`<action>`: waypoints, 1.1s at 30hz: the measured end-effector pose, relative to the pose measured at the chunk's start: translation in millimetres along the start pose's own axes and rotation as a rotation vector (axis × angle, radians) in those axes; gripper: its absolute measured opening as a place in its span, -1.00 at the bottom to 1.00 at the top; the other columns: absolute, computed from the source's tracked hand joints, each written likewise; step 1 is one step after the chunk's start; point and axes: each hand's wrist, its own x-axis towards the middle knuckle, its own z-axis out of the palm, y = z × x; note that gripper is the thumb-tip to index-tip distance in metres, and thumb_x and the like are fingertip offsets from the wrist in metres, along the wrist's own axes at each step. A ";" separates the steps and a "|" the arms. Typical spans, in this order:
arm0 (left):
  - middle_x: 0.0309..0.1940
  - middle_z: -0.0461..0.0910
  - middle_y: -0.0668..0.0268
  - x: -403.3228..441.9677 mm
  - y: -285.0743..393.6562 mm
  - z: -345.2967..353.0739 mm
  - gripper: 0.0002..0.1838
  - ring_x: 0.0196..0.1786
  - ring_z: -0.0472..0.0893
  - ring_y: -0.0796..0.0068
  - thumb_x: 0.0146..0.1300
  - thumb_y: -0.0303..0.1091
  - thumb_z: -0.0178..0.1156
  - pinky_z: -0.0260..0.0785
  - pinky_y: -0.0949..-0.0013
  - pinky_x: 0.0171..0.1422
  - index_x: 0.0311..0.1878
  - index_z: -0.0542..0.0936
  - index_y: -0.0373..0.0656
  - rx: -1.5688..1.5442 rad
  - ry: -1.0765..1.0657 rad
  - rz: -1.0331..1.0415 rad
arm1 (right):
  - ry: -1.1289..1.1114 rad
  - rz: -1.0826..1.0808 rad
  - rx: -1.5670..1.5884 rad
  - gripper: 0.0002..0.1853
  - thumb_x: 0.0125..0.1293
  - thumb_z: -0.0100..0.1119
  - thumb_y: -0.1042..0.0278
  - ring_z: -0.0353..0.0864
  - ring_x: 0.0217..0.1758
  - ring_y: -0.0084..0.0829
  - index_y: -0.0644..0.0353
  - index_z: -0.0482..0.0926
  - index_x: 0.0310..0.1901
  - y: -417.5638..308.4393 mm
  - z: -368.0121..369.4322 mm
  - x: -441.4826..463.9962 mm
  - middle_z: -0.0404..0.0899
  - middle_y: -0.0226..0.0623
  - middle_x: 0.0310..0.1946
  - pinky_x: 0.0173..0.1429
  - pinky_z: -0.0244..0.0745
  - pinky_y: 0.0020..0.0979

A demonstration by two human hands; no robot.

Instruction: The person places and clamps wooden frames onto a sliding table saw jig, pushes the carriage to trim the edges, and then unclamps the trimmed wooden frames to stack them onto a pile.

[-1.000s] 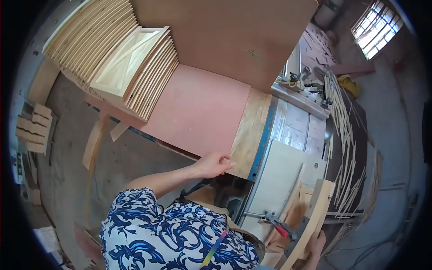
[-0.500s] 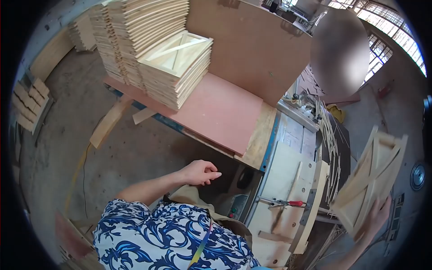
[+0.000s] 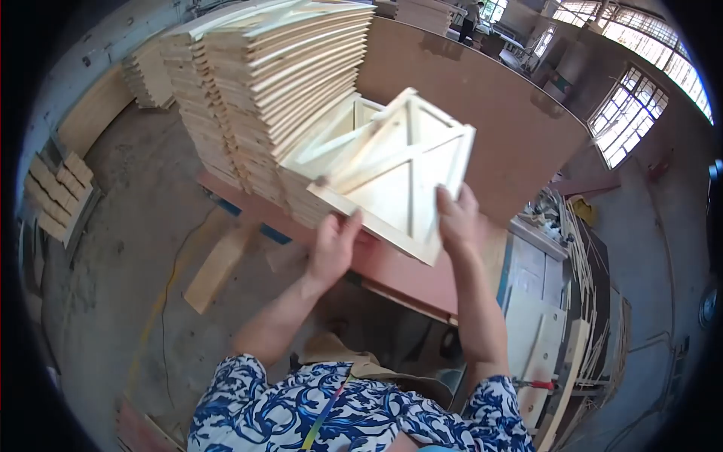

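Note:
A light wooden panel with a raised frame and crossed braces (image 3: 388, 197) is held tilted in front of the panel stacks. My left hand (image 3: 333, 245) grips its near edge, thumb on top and fingers underneath. At its right edge, my right hand (image 3: 458, 218) is closed on the frame. Just behind and left of it lies a similar braced panel (image 3: 320, 147) on top of a lower stack, partly covered by the held one. I cannot tell whether the two touch.
Tall stacks of wooden panels (image 3: 301, 83) stand on a reddish board (image 3: 410, 277) over the bench. Behind rises a brown upright sheet (image 3: 497, 113). A wooden plank (image 3: 215, 271) juts out at the left. To the right are a machine table (image 3: 527, 301), a red-handled clamp (image 3: 541, 385) and thin wood strips (image 3: 584, 279).
The panel has come from the far right, in my right hand, to the front of the stacks. My left hand, which held nothing visible, now grips its near edge. The view has shifted.

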 end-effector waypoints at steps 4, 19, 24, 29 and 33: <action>-0.41 0.68 0.20 66.5 22.0 -67.6 -0.59 -0.53 0.68 0.46 0.57 -0.03 0.16 0.56 0.45 -0.50 -0.11 0.56 -0.29 0.150 0.035 -0.383 | -0.033 0.084 -0.048 -0.70 0.48 0.24 0.35 0.67 -0.11 -0.45 0.42 0.56 0.08 51.5 79.6 66.0 0.72 -0.23 -0.17 0.03 0.59 -0.35; -0.55 0.62 0.31 60.3 13.8 -60.2 -0.62 -0.56 0.62 0.62 0.61 -0.16 0.13 0.45 0.52 -0.52 -0.34 0.56 -0.21 0.508 0.088 -0.122 | -0.037 -0.073 -0.473 -0.52 0.58 0.09 0.12 0.71 -0.07 -0.08 0.30 0.48 0.34 62.5 26.7 28.6 0.69 0.07 -0.14 0.07 0.56 -0.13; -0.51 0.65 0.34 2.7 -45.5 64.6 -0.74 -0.48 0.61 0.66 0.55 -0.32 0.20 0.50 0.51 -0.36 -0.26 0.64 -0.30 0.361 -0.657 -0.388 | -0.159 0.472 -0.650 -0.59 0.51 0.18 0.05 0.71 -0.06 0.05 0.24 0.65 0.13 80.7 -115.8 -175.4 0.72 0.02 -0.15 0.05 0.59 -0.09; -0.46 0.66 0.36 -38.7 -64.3 212.0 -0.83 -0.39 0.63 0.65 0.53 -0.42 0.20 0.52 0.52 -0.24 -0.09 0.66 -0.35 0.340 -1.114 -0.252 | 0.379 0.902 -0.610 -0.51 0.45 0.28 0.05 0.78 -0.02 -0.24 0.29 0.63 0.20 39.5 -178.2 -474.5 0.76 -0.02 -0.10 0.09 0.64 -0.28; -0.43 0.66 0.35 -117.0 -50.5 362.7 -0.79 -0.38 0.62 0.63 0.55 -0.34 0.20 0.49 0.53 -0.23 -0.12 0.66 -0.32 0.217 -1.340 -0.037 | 0.975 0.947 -0.533 -0.61 0.45 0.30 0.13 0.74 -0.14 -0.37 0.28 0.70 0.10 -24.2 -175.1 -636.4 0.77 -0.10 -0.18 0.01 0.62 -0.33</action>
